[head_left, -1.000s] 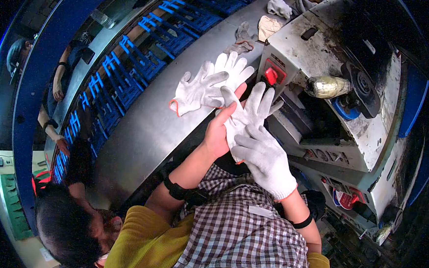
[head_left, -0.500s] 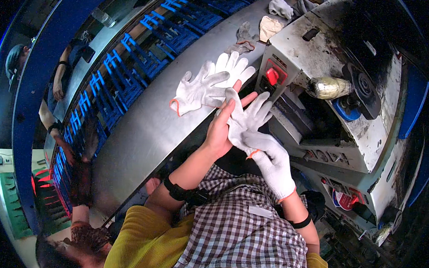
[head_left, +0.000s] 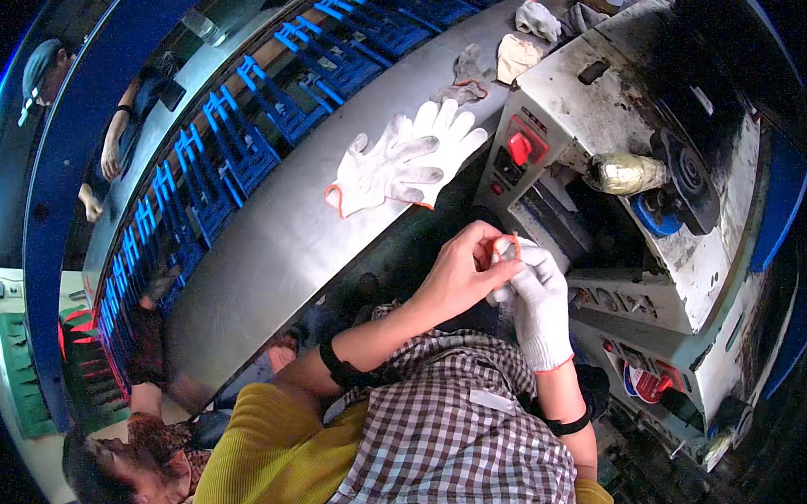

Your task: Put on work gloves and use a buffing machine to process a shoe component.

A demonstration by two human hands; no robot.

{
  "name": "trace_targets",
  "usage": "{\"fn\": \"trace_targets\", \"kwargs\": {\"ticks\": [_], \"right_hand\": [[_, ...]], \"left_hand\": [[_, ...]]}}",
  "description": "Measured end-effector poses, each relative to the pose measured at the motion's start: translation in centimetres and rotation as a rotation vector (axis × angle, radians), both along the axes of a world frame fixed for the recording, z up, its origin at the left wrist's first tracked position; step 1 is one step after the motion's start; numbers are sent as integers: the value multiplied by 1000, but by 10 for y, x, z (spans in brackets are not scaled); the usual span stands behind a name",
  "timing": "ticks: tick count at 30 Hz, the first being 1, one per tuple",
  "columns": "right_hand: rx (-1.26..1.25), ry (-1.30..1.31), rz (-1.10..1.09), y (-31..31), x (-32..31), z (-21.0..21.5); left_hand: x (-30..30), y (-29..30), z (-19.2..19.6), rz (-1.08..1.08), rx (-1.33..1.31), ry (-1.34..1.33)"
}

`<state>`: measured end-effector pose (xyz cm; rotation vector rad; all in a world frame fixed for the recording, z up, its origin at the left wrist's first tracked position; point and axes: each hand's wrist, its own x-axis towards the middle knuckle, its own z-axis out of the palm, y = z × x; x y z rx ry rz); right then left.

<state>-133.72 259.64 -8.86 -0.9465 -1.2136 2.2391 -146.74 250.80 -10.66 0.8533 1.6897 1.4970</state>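
My bare left hand [head_left: 453,278] pinches the orange-trimmed cuff of a bunched white knit glove [head_left: 507,251]. My right hand [head_left: 540,308] wears a white knit glove with an orange cuff and grips the same bunched glove from the other side. Both hands meet in front of my chest, just below the front of a grey machine [head_left: 605,126]. A pair of loose white gloves [head_left: 400,159] lies flat on the metal counter [head_left: 265,244], up and left of my hands.
The machine has a red button [head_left: 519,148] on its front panel and a black wheel [head_left: 681,172] on top. Crumpled gloves and rags [head_left: 523,38] lie at the counter's far end. Blue racks [head_left: 244,141] run beyond it. Other people [head_left: 110,137] stand at left.
The held glove was spread upright with its fingers up; now it is bunched between my hands. Both hands have dropped lower and closer to my chest. The person at lower left has shifted.
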Motion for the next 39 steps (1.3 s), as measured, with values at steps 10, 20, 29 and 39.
{"fn": "trace_targets", "kwargs": {"ticks": [10,20,29,39], "right_hand": [[-26,-1,-87,7,1,-12],[186,20,-156,-2,-1,-13],[392,-63,38,-4,4,-14],[375,258,-207,14,-7,-15]], "left_hand": [[-3,-2,15,66,307,692],[-2,-3,-12,-177,23,831],[-10,2,-9,65,268,-979],[-98,-33,-2,290,-252,1222]]}}
